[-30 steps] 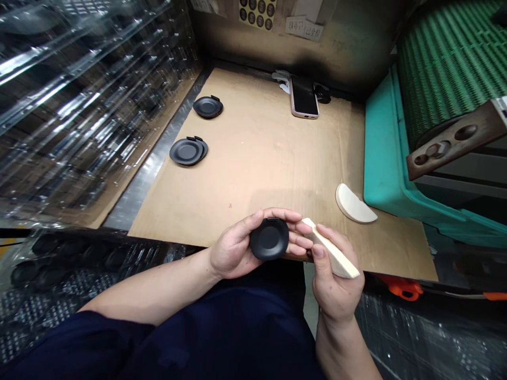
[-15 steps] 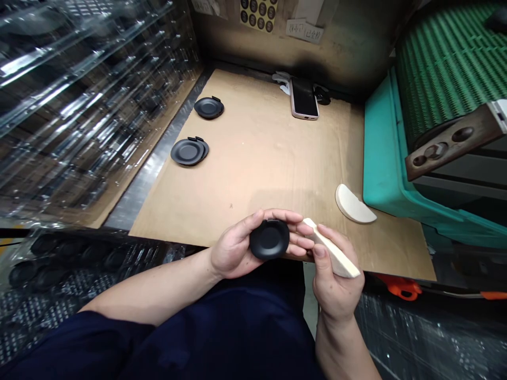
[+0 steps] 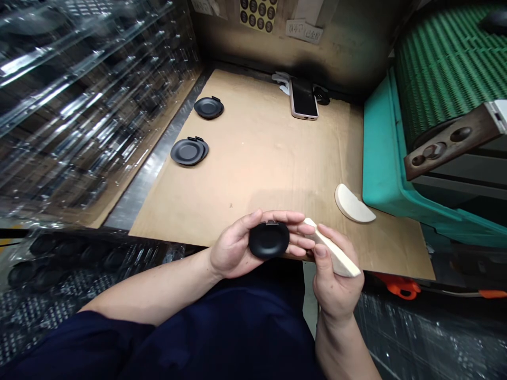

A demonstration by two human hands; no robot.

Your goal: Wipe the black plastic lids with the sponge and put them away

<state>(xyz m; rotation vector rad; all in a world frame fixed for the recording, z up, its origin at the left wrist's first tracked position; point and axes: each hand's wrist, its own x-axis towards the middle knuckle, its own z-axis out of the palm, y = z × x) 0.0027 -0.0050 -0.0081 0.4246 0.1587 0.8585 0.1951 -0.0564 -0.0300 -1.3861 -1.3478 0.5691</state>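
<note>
**Black oval piece [image 3: 269, 240] in the left hand [image 3: 237, 245], off-white pad [image 3: 337, 253] in the right hand [image 3: 338, 290]**

On the back wall, paper labels [image 3: 304, 31] carry dark Chinese characters, too small to read with certainty. To their left, a yellowish sticker sheet [image 3: 258, 15] bears rows of round dark stickers with pale lettering, also too small to make out.

The black oval piece is above the near edge of the cardboard sheet [image 3: 269, 169], its shallow face turned up toward the camera. Its long axis runs left to right, and a small tab stands on its far rim. The off-white pad slants from far left to near right, a narrow edge facing up.

The left hand is palm up and loosely cupped around the black oval piece, thumb by the rim, fingers stretched to the right. Its fingertips meet the far end of the pad in view; actual contact cannot be told. The right hand is closed around the pad, thumb on the near side.

A second off-white pad [image 3: 354, 204] lies flat on the cardboard, near the teal crate [image 3: 380, 158]. More black pieces [image 3: 187, 151] lie toward the cardboard's left edge.
</note>
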